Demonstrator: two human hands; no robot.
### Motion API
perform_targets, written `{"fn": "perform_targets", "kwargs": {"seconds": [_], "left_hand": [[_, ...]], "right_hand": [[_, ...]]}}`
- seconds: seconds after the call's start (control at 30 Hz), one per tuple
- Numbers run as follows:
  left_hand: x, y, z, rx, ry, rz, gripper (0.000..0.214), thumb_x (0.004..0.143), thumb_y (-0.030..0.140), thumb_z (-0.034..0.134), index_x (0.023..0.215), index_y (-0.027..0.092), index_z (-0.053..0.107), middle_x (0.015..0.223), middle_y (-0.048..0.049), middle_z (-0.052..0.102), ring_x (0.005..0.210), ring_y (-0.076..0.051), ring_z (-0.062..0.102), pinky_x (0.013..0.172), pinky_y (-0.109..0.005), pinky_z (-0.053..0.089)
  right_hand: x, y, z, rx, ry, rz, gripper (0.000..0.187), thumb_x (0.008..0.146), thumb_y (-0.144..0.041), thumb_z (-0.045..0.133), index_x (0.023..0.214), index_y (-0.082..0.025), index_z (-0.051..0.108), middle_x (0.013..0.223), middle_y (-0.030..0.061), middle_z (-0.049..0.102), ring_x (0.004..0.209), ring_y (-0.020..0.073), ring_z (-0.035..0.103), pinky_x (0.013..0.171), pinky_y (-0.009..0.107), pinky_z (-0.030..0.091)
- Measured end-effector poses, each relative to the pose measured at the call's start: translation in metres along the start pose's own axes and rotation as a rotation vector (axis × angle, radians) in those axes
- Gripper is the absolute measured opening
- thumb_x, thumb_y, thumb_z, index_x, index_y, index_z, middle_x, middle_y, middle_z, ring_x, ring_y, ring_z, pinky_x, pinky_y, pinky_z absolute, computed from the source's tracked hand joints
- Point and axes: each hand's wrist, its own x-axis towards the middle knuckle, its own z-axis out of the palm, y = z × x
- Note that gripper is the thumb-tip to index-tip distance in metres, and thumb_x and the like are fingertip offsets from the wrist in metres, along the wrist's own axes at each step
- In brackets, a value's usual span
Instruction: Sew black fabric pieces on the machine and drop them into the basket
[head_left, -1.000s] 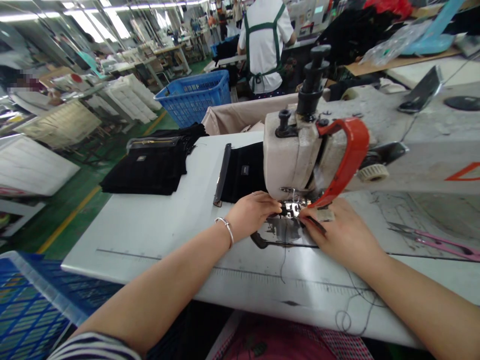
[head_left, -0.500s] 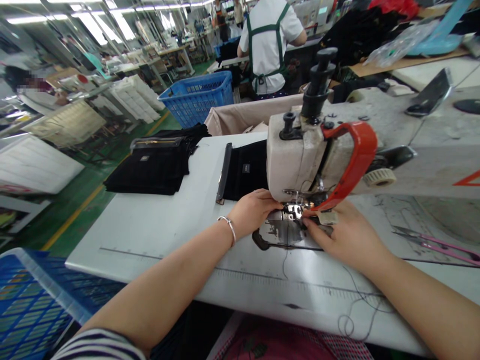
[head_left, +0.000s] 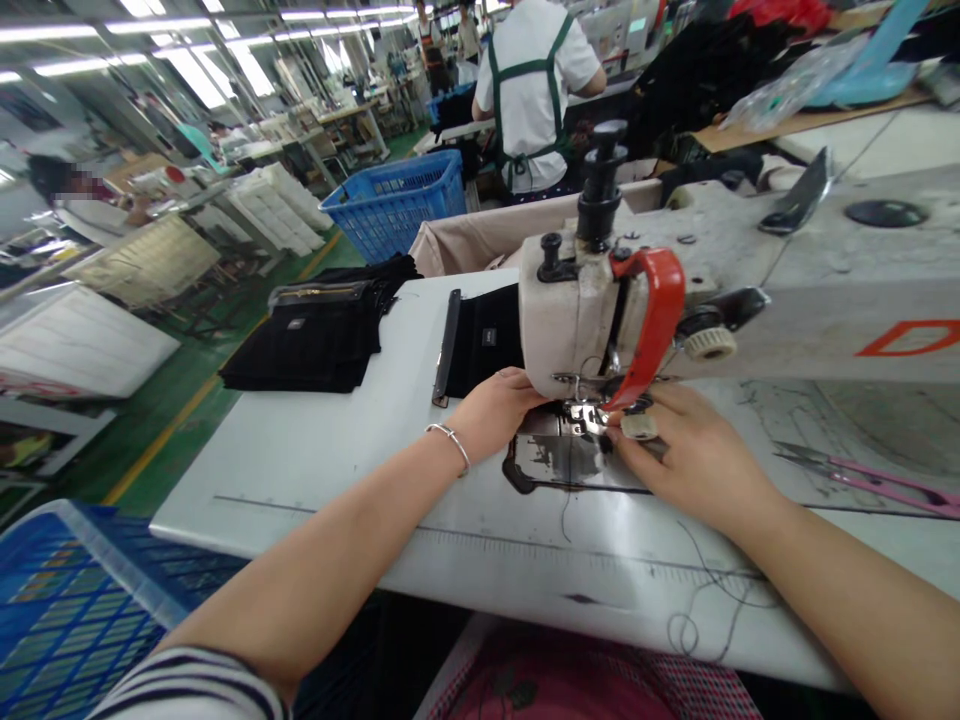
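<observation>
A sewing machine (head_left: pixel 566 310) with an orange guard (head_left: pixel 664 320) stands over the table. Behind its head lies a black fabric piece (head_left: pixel 484 345) with a small label and a zipper strip along its left side. My left hand (head_left: pixel 499 415) is at its near edge, left of the presser foot (head_left: pixel 583 415), fingers closed on the cloth and tips partly hidden by the machine head. On the other side of the foot, my right hand (head_left: pixel 694 455) has its thumb and fingers closed at the cloth's edge. The guard and machine parts hide some fingers.
Pink-handled thread snips (head_left: pixel 862 475) lie on the right. A stack of black fabric pieces (head_left: pixel 307 340) sits at the table's far left. Loose thread (head_left: pixel 701 615) curls near the front edge. Blue baskets (head_left: pixel 401 195) stand beyond and at lower left, and a co-worker (head_left: pixel 529 95) faces away behind.
The view has shifted slightly, so the machine appears further left. My left fingertips sit a little farther from the presser foot. My right hand stays beside it.
</observation>
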Motion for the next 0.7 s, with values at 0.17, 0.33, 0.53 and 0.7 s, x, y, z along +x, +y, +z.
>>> {"fn": "perform_targets", "kwargs": {"seconds": [0.17, 0.33, 0.53, 0.7], "left_hand": [[0.005, 0.005, -0.021, 0.113, -0.244, -0.020, 0.041, 0.091, 0.007, 0.046, 0.126, 0.023, 0.060, 0.136, -0.0064, 0.057, 0.115, -0.022, 0.060, 0.098, -0.038, 0.049], [-0.005, 0.018, -0.030, 0.141, -0.321, -0.022, 0.030, 0.095, 0.027, 0.054, 0.122, 0.018, 0.061, 0.121, -0.0091, 0.063, 0.115, -0.025, 0.059, 0.101, -0.040, 0.048], [-0.027, 0.044, -0.011, 0.097, -0.140, -0.040, 0.030, 0.098, 0.022, 0.048, 0.125, 0.016, 0.057, 0.130, -0.0085, 0.057, 0.124, -0.020, 0.051, 0.109, -0.037, 0.042], [-0.034, 0.079, 0.006, 0.112, 0.003, -0.173, 0.030, 0.097, 0.016, 0.047, 0.126, 0.012, 0.055, 0.133, -0.0091, 0.058, 0.133, -0.024, 0.044, 0.113, -0.044, 0.039]], "right_hand": [[0.000, 0.001, -0.002, -0.073, -0.081, 0.013, 0.013, 0.084, -0.024, 0.059, 0.096, -0.018, 0.060, 0.096, 0.0099, 0.062, 0.094, 0.0285, 0.055, 0.080, 0.043, 0.043], [0.000, -0.002, -0.008, -0.054, -0.202, 0.000, 0.013, 0.085, -0.024, 0.058, 0.097, -0.019, 0.060, 0.095, 0.0077, 0.062, 0.091, 0.0264, 0.055, 0.079, 0.040, 0.043], [-0.002, -0.004, 0.002, -0.164, -0.045, 0.039, 0.015, 0.091, -0.025, 0.057, 0.099, -0.014, 0.062, 0.095, 0.0118, 0.062, 0.091, 0.0271, 0.057, 0.077, 0.039, 0.045], [-0.007, -0.010, 0.004, -0.140, -0.108, -0.184, 0.017, 0.094, -0.023, 0.052, 0.105, -0.021, 0.065, 0.099, 0.0065, 0.065, 0.092, 0.0237, 0.057, 0.080, 0.038, 0.043]]}}
